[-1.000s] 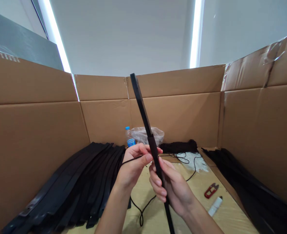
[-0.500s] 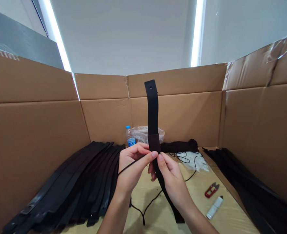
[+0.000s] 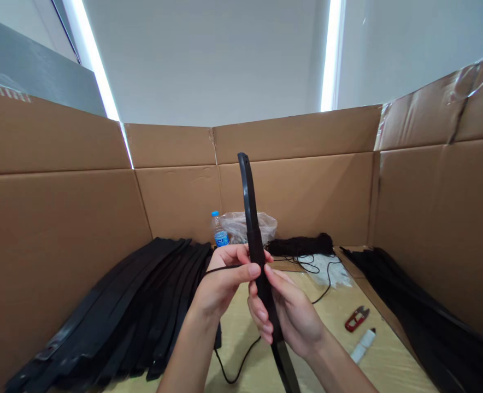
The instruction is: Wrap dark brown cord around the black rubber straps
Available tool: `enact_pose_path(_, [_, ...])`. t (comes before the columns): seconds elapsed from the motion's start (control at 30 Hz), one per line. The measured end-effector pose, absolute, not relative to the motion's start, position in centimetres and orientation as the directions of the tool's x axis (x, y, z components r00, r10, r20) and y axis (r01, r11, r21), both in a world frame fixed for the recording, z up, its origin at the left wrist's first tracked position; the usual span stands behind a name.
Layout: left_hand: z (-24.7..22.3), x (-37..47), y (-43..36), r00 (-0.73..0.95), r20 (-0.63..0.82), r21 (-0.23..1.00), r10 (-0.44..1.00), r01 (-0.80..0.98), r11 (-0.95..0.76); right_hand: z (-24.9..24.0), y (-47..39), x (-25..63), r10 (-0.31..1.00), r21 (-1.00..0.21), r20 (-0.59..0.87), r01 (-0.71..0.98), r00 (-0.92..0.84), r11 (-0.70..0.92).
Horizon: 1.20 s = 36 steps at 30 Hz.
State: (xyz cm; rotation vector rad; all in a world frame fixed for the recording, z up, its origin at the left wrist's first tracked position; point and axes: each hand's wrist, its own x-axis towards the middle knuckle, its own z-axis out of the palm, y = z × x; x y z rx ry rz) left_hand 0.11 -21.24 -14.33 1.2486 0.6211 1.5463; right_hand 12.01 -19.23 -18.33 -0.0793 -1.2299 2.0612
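A long black strap (image 3: 250,199) stands upright in front of me, its narrow edge turned towards me, with a dark sleeve or wrap around its middle. My left hand (image 3: 222,281) is closed at that wrap. Its thumb pinches a thin black cord (image 3: 222,269) against the strap, and the cord runs back over the hand. Just below, my right hand (image 3: 296,303) grips the strap, thumb in front and fingers curled around the side. The cord's loop (image 3: 235,379) hangs low by the table. What lies behind the fingers is hidden.
Black straps (image 3: 143,305) lie in a pile at the left, with more dark strips (image 3: 409,305) along the right. Red thread snips (image 3: 357,319) and a white marker-like tube (image 3: 363,345) rest at the right. A cord bundle (image 3: 302,244), plastic bag (image 3: 241,224) and bottle (image 3: 220,232) stand behind; cardboard walls (image 3: 299,202) surround everything.
The strap has turned from its flat face to its edge, and its top has dropped slightly. My right fingers have come further round it. The cord stays pinched by my left thumb.
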Motion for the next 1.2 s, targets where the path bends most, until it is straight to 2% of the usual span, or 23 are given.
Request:
enact_pose_path(0.07, [-14.45,0.11,-21.29,0.015,0.408,0.858,0.913,-0.348,-0.377,-18.36,-19.04,11.96,0.63,-0.815,0.34,-0.553,-0.698,-0.174])
enact_pose_path(0.23, [-14.47,0.12,-21.2,-0.16,0.479,0.827,0.863,-0.246,-0.505,-18.27,-18.63,11.76,0.731,-0.831,0.504,-0.49,-0.459,0.265])
enact_pose_path(0.33, [-14.53,0.0,-20.91,-0.221,0.507,0.811,0.833,-0.207,-0.548,-18.39,-18.58,11.77,0.765,-0.824,0.548,-0.375,-0.337,0.425])
enact_pose_path(0.4, [-14.65,-0.16,-20.71,-0.214,0.493,0.821,0.843,-0.208,-0.532,-18.47,-18.57,11.92,0.771,-0.816,0.567,-0.326,-0.289,0.477])
enact_pose_path(0.5, [-14.76,-0.42,-20.54,-0.176,0.458,0.839,0.871,-0.238,-0.49,-18.39,-18.51,12.27,0.788,-0.817,0.546,-0.387,-0.283,0.427])
enact_pose_path(0.67, [-14.53,-0.3,-20.61,-0.076,0.422,0.848,0.903,-0.32,-0.423,-17.75,-18.7,12.65,0.801,-0.769,0.393,-0.639,-0.452,0.016])
enact_pose_path(0.77, [-14.41,0.04,-20.6,-0.008,0.409,0.846,0.913,-0.37,-0.382,-17.5,-18.97,12.66,0.741,-0.715,0.338,-0.67,-0.58,-0.198])
enact_pose_path(0.9, [-14.4,0.27,-20.45,0.026,0.428,0.833,0.904,-0.4,-0.383,-17.79,-18.95,12.51,0.647,-0.664,0.319,-0.651,-0.692,-0.368])
enact_pose_path(1.03, [-14.46,0.2,-20.41,0.045,0.412,0.838,0.91,-0.411,-0.36,-18.19,-18.72,12.28,0.621,-0.69,0.3,-0.614,-0.724,-0.383])
enact_pose_path(1.2, [-14.5,0.18,-20.83,-0.167,0.421,0.823,0.891,-0.342,-0.453,-18.07,-18.76,11.82,0.711,-0.805,0.306,-0.571,-0.633,-0.162])
